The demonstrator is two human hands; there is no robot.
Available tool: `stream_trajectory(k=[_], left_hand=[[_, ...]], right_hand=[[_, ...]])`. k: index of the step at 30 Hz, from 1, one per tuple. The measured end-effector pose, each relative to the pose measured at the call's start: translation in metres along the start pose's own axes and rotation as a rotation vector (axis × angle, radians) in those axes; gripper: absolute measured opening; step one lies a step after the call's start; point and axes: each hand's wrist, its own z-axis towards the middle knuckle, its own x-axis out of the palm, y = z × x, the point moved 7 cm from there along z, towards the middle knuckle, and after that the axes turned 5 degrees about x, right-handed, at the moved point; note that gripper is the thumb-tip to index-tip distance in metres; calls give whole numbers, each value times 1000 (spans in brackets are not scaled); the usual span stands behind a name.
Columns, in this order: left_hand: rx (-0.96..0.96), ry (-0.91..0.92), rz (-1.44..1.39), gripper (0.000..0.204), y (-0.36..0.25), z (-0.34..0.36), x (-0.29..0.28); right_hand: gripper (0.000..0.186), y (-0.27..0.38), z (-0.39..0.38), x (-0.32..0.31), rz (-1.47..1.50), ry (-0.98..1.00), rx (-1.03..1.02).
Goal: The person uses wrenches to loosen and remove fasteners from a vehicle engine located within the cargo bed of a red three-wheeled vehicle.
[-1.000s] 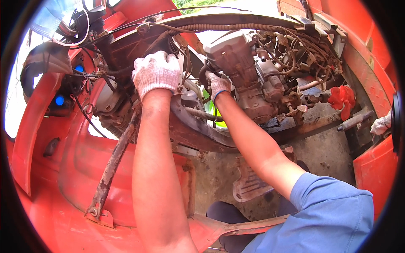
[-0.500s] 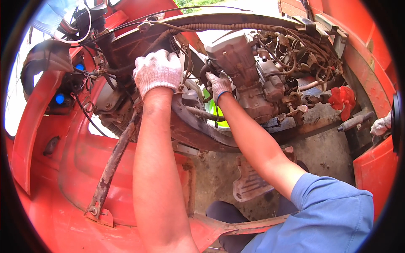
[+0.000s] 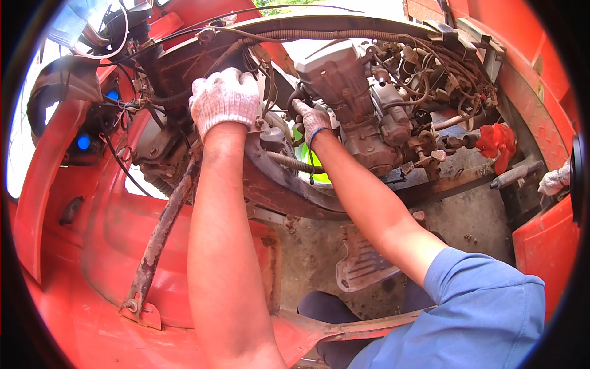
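My left hand point(image 3: 225, 101), in a white knitted glove, is closed with knuckles up against the dark metal frame point(image 3: 175, 71). Its fingertips and whatever they grip are hidden behind the hand. My right hand point(image 3: 314, 122), gloved too, curls around a black curved rubber hose point(image 3: 293, 98) at the left side of the engine point(image 3: 341, 80). Beneath the frame, between my hands, runs a ribbed conduit point(image 3: 295, 163). A bright green thing point(image 3: 305, 158) shows below through the gap, its kind unclear.
A corrugated wire sleeve point(image 3: 344, 35) follows the upper frame rail to a tangle of wires point(image 3: 458, 74). At right are a red cloth or bag point(image 3: 496, 146) and a white glove point(image 3: 555, 179). A rusty strut point(image 3: 161, 240) crosses the red body panel point(image 3: 117, 246). A slotted metal plate point(image 3: 362, 264) lies below.
The whole view has shifted slightly. Both hands keep nearly the same places against the frame and the hose; no clear change of grip shows.
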Motion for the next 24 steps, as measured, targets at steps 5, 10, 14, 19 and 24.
stream_trajectory(k=[5, 10, 14, 19, 24], left_hand=[[-13, 9, -6, 44, 1, -2, 1], [7, -17, -23, 44, -1, 3, 5], [-14, -10, -12, 43, 6, -4, -6], [-8, 8, -28, 43, -4, 1, -2], [-7, -10, -13, 43, 0, -1, 1]], right_hand=[[49, -1, -6, -3, -49, -33, 11], [28, 7, -5, -9, -25, -39, -17], [24, 1, -22, 2, -48, -70, -21], [23, 8, -4, -7, -2, -70, -19], [23, 8, -5, -5, 10, -46, -51]])
